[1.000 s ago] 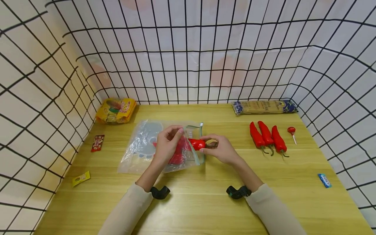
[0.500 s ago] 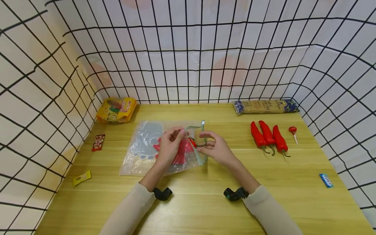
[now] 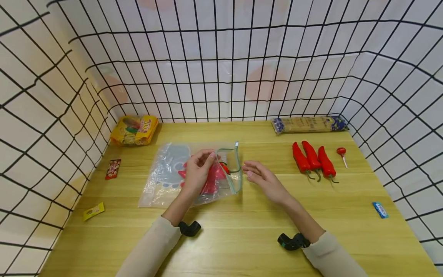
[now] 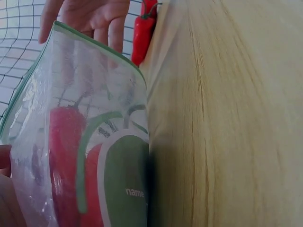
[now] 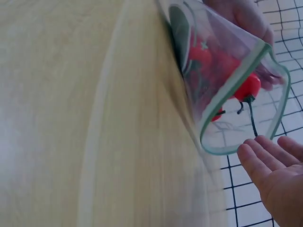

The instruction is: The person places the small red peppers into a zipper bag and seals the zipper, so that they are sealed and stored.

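Observation:
A clear zip bag (image 3: 162,192) with a green-edged mouth lies on the table, its opening facing right. Several red chili peppers (image 5: 248,88) are inside it, stems toward the mouth. My left hand (image 3: 198,171) pinches the upper edge of the mouth between thumb and fingers, holding it raised. Just right of the opening, my right hand (image 3: 264,181) is held with its fingers extended and nothing in it. In the left wrist view, the right hand (image 4: 97,19) appears beyond the bag's green rim. Three more red chili peppers (image 3: 313,159) lie to the right on the table.
A lollipop (image 3: 341,152) and a blue packet (image 3: 380,210) lie at the right. A long noodle-like package (image 3: 309,125) is at the back right, a yellow package (image 3: 135,130) at the back left. Red (image 3: 113,169) and yellow (image 3: 94,211) small packets lie left. Black wire mesh (image 3: 232,61) surrounds the table.
My right hand has let go of a chili pepper after pushing it into the bag, then drawn back to the right. My left hand stays on the bag's edge.

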`<state>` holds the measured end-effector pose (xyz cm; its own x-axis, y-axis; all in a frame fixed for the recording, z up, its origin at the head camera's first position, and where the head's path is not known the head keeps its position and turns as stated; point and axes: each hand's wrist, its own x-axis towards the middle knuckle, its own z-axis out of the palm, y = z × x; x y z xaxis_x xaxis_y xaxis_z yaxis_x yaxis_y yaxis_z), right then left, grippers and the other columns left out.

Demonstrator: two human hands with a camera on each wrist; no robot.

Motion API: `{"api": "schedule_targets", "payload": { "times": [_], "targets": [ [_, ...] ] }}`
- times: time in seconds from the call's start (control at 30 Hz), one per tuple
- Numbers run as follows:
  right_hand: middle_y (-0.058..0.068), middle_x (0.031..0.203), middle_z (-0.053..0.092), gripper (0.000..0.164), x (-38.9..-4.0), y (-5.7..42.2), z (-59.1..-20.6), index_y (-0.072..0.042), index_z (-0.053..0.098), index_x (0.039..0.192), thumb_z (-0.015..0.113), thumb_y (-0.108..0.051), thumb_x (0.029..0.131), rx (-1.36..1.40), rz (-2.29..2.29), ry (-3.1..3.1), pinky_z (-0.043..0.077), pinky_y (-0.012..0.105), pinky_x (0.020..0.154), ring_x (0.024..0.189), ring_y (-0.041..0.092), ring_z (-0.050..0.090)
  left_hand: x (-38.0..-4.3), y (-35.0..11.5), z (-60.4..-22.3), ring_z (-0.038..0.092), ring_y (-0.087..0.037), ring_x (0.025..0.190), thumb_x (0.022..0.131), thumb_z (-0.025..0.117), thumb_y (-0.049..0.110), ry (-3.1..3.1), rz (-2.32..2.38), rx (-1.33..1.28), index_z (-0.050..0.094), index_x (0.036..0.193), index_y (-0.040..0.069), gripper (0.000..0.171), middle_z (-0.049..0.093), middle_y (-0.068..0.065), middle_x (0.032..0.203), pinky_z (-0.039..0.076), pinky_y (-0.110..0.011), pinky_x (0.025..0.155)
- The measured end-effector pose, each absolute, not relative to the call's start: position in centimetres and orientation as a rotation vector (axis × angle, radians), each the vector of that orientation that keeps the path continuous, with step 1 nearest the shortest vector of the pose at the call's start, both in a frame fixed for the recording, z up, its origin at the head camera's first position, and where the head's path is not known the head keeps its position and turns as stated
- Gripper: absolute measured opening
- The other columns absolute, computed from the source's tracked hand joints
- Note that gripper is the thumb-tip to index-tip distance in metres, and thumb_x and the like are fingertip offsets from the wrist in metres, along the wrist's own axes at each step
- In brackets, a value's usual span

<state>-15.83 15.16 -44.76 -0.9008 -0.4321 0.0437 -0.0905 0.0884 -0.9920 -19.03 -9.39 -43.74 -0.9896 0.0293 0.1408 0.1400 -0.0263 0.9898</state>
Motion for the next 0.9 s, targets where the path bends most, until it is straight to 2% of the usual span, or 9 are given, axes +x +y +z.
{"api": "schedule_targets", "payload": {
  "times": [0.17,0.37,0.57,0.67,0.8,0.9],
  "targets": [
    [0.028,0.148,0.040,0.047,-15.4,14.3,-44.7,-0.001,0.032,0.145,0.036,-0.028,0.107,-0.576,-1.954,2.027,0.032,0.059,0.110,0.137,0.043,0.039,-19.6,-9.5,-44.9,0.063,-0.014,0.083,0.095,0.063,0.025,-2.127,-2.175,-0.193,0.068,0.109,0.005,0.025,0.073,-0.013,0.103,0.050,-0.017,0.072],
    [0.028,0.150,0.036,0.048,-15.5,12.6,-44.7,-0.003,0.025,0.150,0.028,-0.027,0.108,-0.687,-1.973,1.943,0.030,0.058,0.112,0.139,0.042,0.037,-19.4,-9.5,-44.5,0.063,-0.014,0.083,0.092,0.065,0.035,-2.108,-2.138,-0.192,0.069,0.106,0.010,0.029,0.073,-0.010,0.101,0.050,-0.019,0.072],
    [0.020,0.150,0.041,0.045,-15.8,11.4,-45.0,-0.009,0.030,0.148,0.028,-0.030,0.108,-0.664,-1.969,1.899,0.028,0.057,0.114,0.140,0.037,0.037,-19.4,-9.3,-44.1,0.065,-0.030,0.093,0.092,0.066,0.037,-2.085,-2.135,-0.232,0.069,0.106,0.011,0.030,0.073,-0.007,0.100,0.053,-0.027,0.078],
    [0.021,0.148,0.043,0.045,-16.1,12.0,-45.2,-0.008,0.034,0.146,0.033,-0.031,0.107,-0.618,-1.965,1.947,0.033,0.054,0.112,0.137,0.037,0.041,-19.5,-9.3,-44.2,0.063,-0.032,0.092,0.091,0.067,0.037,-2.080,-2.145,-0.204,0.070,0.106,0.012,0.030,0.073,-0.003,0.098,0.051,-0.025,0.074],
    [0.020,0.143,0.048,0.047,-16.6,14.4,-45.5,-0.010,0.041,0.142,0.050,-0.032,0.102,-0.529,-1.900,2.183,0.043,0.036,0.107,0.132,0.034,0.047,-19.7,-9.4,-44.5,0.061,-0.018,0.085,0.090,0.067,0.038,-2.057,-2.175,-0.133,0.070,0.106,0.013,0.030,0.072,0.001,0.095,0.049,-0.019,0.069],
    [0.016,0.142,0.049,0.052,-17.0,17.1,-45.6,-0.011,0.043,0.141,0.060,-0.033,0.097,-0.454,-1.799,2.394,0.045,0.026,0.102,0.130,0.029,0.048,-19.7,-9.6,-44.7,0.061,-0.012,0.082,0.090,0.068,0.038,-2.042,-2.195,-0.114,0.071,0.106,0.013,0.031,0.073,-0.001,0.095,0.048,-0.017,0.069]
  ]
}}
